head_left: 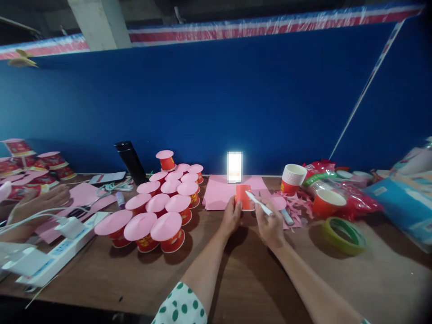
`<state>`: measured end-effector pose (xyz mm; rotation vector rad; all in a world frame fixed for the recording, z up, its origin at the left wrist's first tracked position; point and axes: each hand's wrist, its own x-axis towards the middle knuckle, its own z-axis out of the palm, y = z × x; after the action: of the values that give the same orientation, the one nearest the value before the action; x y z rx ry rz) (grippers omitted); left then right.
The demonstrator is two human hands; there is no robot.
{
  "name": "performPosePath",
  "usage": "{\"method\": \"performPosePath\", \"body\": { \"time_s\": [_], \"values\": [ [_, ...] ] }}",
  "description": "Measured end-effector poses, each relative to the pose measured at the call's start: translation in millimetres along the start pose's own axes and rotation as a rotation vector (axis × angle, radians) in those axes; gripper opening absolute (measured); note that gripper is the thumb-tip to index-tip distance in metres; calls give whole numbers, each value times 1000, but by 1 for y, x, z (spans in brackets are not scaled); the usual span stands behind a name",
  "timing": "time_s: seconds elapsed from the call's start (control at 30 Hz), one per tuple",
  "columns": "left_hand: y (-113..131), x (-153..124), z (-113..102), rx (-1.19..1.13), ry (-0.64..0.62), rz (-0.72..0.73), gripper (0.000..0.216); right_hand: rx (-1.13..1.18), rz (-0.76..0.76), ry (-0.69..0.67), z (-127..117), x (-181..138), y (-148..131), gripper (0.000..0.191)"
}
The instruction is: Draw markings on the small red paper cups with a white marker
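Observation:
My left hand [232,215] grips a red paper cup [243,198] by its left side, just in front of a stack of pink paper sheets [216,193]. A white marker pen [261,204] is held in my right hand [272,227], its tip against or close to the cup's side; I cannot tell whether they touch. Beyond the cup is a bright, blurred-out phone-like screen [234,166]. Pink paper scraps [299,204] and a grey-capped stick [287,217] lie beside my right hand.
Several upside-down red cups topped with pink paper discs [166,226] stand to the left, near a black flask [131,162] and a white power strip [64,252]. Rightward are stacked cups [293,177], a tape roll [344,236] and a blue package [398,202]. Another person's hand [40,202] is at far left.

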<state>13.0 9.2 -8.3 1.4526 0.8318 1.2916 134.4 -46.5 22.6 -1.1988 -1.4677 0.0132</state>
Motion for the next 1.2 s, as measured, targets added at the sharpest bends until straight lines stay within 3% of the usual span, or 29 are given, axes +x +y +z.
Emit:
{"method": "performPosePath", "body": {
  "time_s": [0.4,1.2],
  "values": [
    [-1,0,-1,43,-2,56,47,-6,1,-22,2,-1,4,25],
    [4,-1,1,-3,14,-62,45,-18,35,21,-1,3,1,23]
  ]
}}
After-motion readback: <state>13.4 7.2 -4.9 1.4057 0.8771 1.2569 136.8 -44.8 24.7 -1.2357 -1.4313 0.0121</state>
